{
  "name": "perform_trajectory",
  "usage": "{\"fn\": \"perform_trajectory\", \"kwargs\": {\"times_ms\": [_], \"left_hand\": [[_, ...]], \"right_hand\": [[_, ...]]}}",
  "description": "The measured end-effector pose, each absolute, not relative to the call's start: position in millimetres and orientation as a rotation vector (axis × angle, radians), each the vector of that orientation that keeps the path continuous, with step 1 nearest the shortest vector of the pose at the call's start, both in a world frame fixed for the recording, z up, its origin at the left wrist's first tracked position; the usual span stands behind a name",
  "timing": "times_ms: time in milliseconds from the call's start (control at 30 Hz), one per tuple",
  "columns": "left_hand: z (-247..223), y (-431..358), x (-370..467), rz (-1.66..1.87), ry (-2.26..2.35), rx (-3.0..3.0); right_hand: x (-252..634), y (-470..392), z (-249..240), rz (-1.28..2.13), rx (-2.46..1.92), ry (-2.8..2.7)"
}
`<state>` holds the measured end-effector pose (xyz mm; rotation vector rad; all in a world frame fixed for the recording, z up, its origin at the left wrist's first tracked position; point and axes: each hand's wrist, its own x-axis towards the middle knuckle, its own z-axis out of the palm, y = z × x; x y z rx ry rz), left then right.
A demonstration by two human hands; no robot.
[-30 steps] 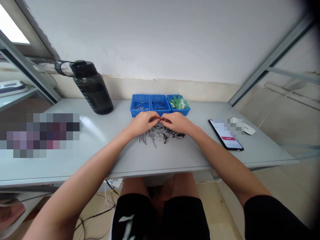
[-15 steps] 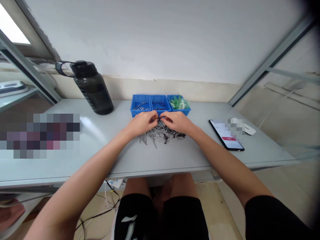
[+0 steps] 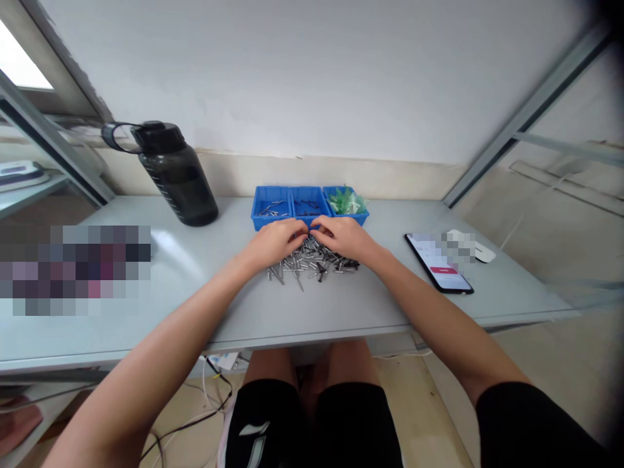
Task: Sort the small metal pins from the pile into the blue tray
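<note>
A loose pile of small metal fasteners [image 3: 301,261], silver and dark screw-like pieces, lies on the desk. My left hand [image 3: 280,242] is over its left side with thumb and fingers pinched together. From the right, my right hand [image 3: 342,235] reaches in with curled fingers, its fingertips close to those of the left. Whatever is between the fingers is too small to name. Just behind the hands are three blue bins side by side: the left bin [image 3: 263,195] holds silver pieces, the middle bin [image 3: 306,194] dark ones, and the right bin a green plastic bag [image 3: 348,200] with pale pieces.
A dark water bottle [image 3: 178,179] stands at the back left of the grey desk [image 3: 312,318]. To the right lie a lit phone [image 3: 439,263] and a white mouse [image 3: 482,252], partly blurred out. Something pixelated covers the left end. Cables [image 3: 219,403] hang below.
The view has shifted slightly. Both hands stay over the pile, with their fingers moving a little at the fingertips. The bins and the pile look the same.
</note>
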<state>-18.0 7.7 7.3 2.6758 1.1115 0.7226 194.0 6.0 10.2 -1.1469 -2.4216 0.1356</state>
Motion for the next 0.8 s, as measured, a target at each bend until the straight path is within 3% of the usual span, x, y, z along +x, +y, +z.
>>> {"fn": "perform_trajectory", "kwargs": {"times_ms": [800], "left_hand": [[5.7,8.9,-17.8,0.666,1.321,2.717]], "right_hand": [[195.3,7.7,9.5,0.045,-1.193,-2.533]]}}
